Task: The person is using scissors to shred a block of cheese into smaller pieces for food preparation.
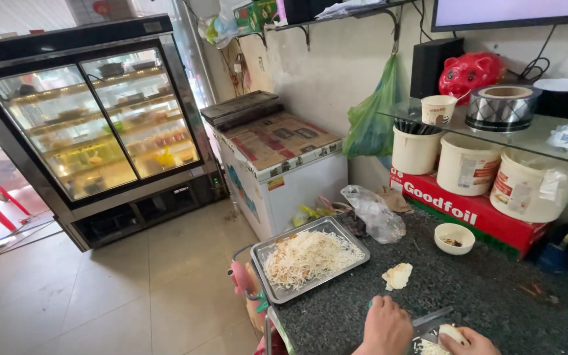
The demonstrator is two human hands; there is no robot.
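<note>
- Right hand [468,342] gripped a pale vegetable piece [451,333] on the dark counter [481,283].
- Left hand [386,329] grasped a knife [430,322] beside it.
- Metal tray [267,252] of shreds lay nearby.

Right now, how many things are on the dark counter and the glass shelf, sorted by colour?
White: 6, namely three big tubs, a small bowl, a paper cup and a pale food piece
Red: 2, a long box and a piggy bank
Silver: 2, a metal tray and a foil roll
Total: 10
</note>
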